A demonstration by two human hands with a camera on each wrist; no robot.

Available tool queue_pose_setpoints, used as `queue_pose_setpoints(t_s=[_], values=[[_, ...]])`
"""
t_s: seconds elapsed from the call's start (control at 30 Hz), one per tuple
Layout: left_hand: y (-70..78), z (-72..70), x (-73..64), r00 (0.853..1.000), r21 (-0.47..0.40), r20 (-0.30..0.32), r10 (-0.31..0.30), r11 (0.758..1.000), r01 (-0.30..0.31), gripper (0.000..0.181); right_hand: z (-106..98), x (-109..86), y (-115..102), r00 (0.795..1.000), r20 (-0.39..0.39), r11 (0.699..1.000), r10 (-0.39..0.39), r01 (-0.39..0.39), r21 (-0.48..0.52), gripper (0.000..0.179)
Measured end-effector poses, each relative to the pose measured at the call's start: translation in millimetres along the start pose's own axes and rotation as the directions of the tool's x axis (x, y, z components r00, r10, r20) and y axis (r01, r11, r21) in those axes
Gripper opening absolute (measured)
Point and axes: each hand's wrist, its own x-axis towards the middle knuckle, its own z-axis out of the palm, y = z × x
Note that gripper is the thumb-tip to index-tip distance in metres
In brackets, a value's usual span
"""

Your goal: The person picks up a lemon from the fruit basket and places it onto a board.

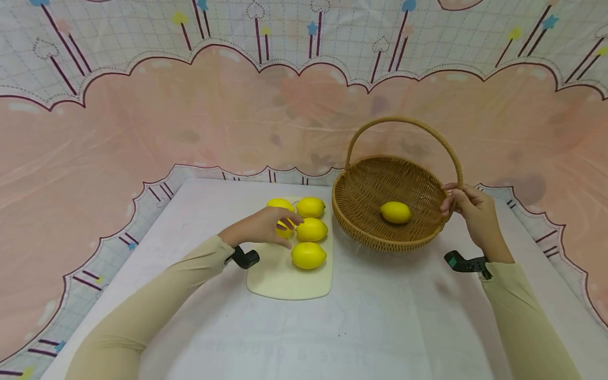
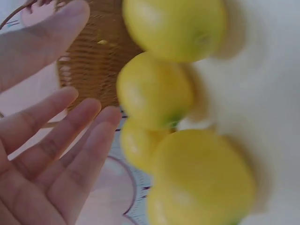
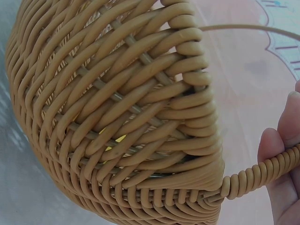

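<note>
My left hand (image 1: 260, 226) is spread over the left side of a cream board (image 1: 290, 282), thumb and fingers apart with nothing between them. Several yellow lemons stand on that board; the fingertips reach beside the middle lemon (image 1: 312, 230), and the thumb is close to the front lemon (image 1: 309, 256). In the left wrist view, the palm (image 2: 42, 183) faces lemons in a row (image 2: 154, 91). With my right hand (image 1: 472, 211) I hold the wicker basket (image 1: 366, 237) at the foot of its handle (image 3: 253, 176). The basket tips toward me, and one lemon (image 1: 396, 212) lies inside.
A white-covered table (image 1: 380, 316) lies under the board and basket. Behind it hangs a peach and white patterned cloth (image 1: 237, 116). The basket's tall handle arches up in front of that cloth. Each wrist wears a black camera mount (image 1: 467, 263).
</note>
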Motion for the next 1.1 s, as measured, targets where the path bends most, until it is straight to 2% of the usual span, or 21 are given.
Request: queue_pose_setpoints(t_s=[0.2, 0.33, 0.5, 0.63, 0.87, 1.1], values=[[7.8, -21.3, 8.9, 1.000, 0.000, 0.015, 0.028, 1.000, -0.028, 0.057, 0, -0.1, 0, 1.000, 0.000, 1.000, -0.001, 0.001, 0.000, 0.030], [15.8, -36.1, 17.9, 0.999, 0.007, 0.033, 0.027, 1.000, -0.028, 0.059, 0, -0.4, 0, 1.000, -0.002, 1.000, 0.001, -0.001, 0.004, 0.024], [23.7, -53.3, 33.7, 0.998, -0.014, 0.056, 0.023, 1.000, -0.022, 0.061, 0, -0.6, -1, 1.000, -0.002, 1.000, 0.005, -0.005, 0.000, 0.020], [29.1, -63.4, 50.1, 0.996, -0.027, 0.063, 0.058, 0.998, -0.057, 0.062, 0, -0.7, -1, 1.000, -0.003, 0.999, 0.015, -0.015, -0.028, 0.020], [38.2, -68.1, 87.7, 0.992, -0.051, 0.090, 0.086, 0.995, -0.082, 0.060, 0, -0.9, -2, 1.000, -0.006, 1.000, 0.013, -0.013, -0.022, 0.020], [53.2, -60.4, 123.8, 0.985, -0.101, 0.147, 0.094, 0.992, -0.079, 0.061, 1, -0.2, -2, 1.000, 0.006, 1.000, 0.004, -0.004, -0.001, 0.020]])
